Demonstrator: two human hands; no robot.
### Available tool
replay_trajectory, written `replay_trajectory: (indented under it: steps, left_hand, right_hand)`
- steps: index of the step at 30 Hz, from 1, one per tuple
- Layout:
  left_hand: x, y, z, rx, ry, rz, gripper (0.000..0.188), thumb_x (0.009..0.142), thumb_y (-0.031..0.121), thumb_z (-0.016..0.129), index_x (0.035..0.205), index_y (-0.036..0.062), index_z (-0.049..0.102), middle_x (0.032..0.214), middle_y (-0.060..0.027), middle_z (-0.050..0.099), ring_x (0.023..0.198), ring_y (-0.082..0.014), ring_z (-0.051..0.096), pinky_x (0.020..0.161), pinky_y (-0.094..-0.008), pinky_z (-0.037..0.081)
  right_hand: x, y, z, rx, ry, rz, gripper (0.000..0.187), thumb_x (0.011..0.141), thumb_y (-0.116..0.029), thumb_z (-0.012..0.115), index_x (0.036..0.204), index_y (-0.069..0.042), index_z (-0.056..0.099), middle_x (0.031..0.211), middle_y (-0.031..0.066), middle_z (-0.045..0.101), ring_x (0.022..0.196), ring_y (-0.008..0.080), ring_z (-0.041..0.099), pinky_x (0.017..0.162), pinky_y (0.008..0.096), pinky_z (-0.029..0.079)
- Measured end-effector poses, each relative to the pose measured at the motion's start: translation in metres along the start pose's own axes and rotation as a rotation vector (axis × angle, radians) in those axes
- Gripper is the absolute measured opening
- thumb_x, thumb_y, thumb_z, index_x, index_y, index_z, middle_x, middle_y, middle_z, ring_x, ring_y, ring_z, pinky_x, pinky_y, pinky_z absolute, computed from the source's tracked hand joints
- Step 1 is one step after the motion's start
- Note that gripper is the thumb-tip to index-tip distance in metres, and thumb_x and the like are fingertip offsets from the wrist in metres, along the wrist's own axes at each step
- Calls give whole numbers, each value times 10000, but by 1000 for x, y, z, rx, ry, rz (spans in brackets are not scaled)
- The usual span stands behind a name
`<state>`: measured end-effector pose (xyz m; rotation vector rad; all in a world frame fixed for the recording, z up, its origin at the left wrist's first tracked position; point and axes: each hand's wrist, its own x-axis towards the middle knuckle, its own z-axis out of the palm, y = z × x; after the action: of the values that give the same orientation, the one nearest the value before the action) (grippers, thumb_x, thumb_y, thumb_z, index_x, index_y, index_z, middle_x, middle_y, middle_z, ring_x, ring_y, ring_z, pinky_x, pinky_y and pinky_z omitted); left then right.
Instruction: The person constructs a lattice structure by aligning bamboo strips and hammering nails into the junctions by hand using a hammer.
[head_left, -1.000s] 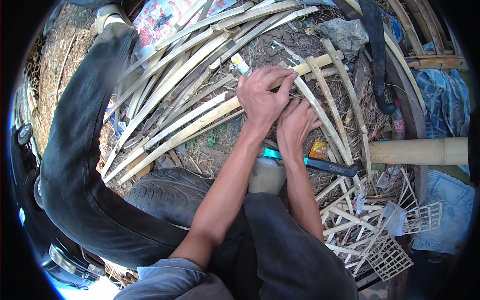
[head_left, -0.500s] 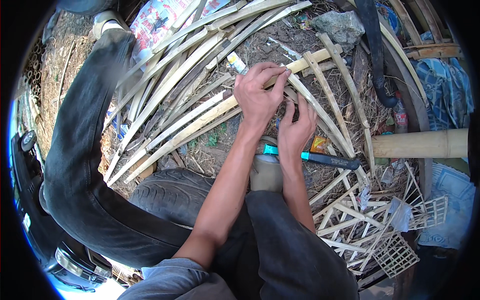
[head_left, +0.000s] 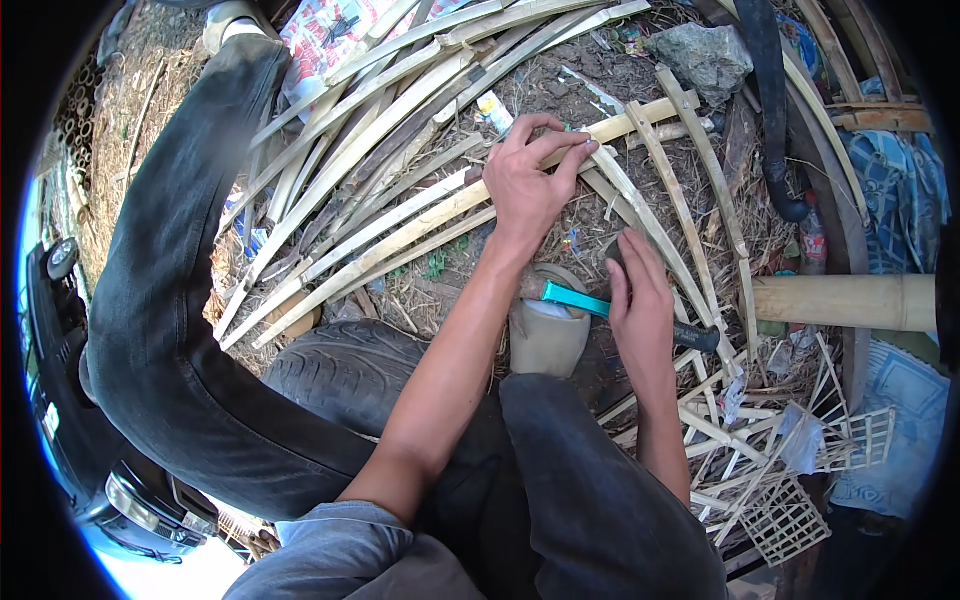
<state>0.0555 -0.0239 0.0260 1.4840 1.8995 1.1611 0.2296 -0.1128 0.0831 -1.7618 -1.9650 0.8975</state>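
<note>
My left hand [head_left: 533, 188] is closed in a pinch, thumb and forefinger meeting where the end of a curved bamboo strip [head_left: 640, 207] crosses a flat bamboo slat [head_left: 628, 124]. Whatever tiny thing lies between the fingertips is too small to make out. Lower and to the right, my right hand [head_left: 645, 290] has its fingers stretched out and passes over the handle of a hammer [head_left: 576, 298]. This hammer has a teal shaft and a black grip, and its head end is by my shoe [head_left: 549, 335]. Two more strips [head_left: 672, 190] cross the slat farther right.
Long split bamboo strips [head_left: 390, 215] fan out on the left. A grey rock [head_left: 703, 62] sits beyond the slat. A thick bamboo pole [head_left: 850, 302] juts in from the right, above a heap of thin bamboo pieces [head_left: 740, 470]. A tyre [head_left: 345, 378] lies by my legs.
My right hand has drawn back from beside the left hand, moving down and right over the hammer handle. The left hand keeps its pinch at the crossing. The view has shifted slightly.
</note>
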Motion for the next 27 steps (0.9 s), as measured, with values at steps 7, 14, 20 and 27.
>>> replay_trajectory:
  steps: [7, 14, 20, 27]
  left_hand:
    - [10, 2, -2, -51, -32, -76, 166, 811, 165, 870, 962, 104, 844, 964, -84, 748, 865, -216, 729, 774, -329, 564]
    - [15, 1, -5, -160, -127, -116, 162, 820, 136, 865, 962, 65, 837, 922, -112, 750, 851, -220, 719, 784, -327, 556]
    - [17, -4, -7, -126, -129, -66, 153, 820, 130, 865, 952, 57, 837, 926, -104, 751, 844, -191, 713, 782, -319, 556]
    - [21, -8, -14, -128, -191, -90, 144, 828, 117, 855, 961, 63, 839, 953, -104, 753, 865, -197, 719, 799, -323, 563]
  right_hand:
    - [42, -34, 27, -360, -19, -42, 508, 947, -131, 658, 1423, 32, 587, 1155, 124, 658, 1052, 278, 640, 796, 383, 580]
    - [79, -1, 60, -325, 193, -282, 361, 896, -104, 632, 1249, -94, 709, 970, 58, 596, 894, 211, 637, 638, 351, 547]
    - [73, -6, 56, -327, 98, -548, 170, 859, -171, 653, 976, -60, 710, 1055, 72, 646, 1028, 253, 601, 885, 396, 479]
    - [59, -18, 71, 52, -261, -587, 270, 884, -239, 700, 996, 6, 708, 1091, 126, 663, 1111, 295, 613, 964, 443, 480]
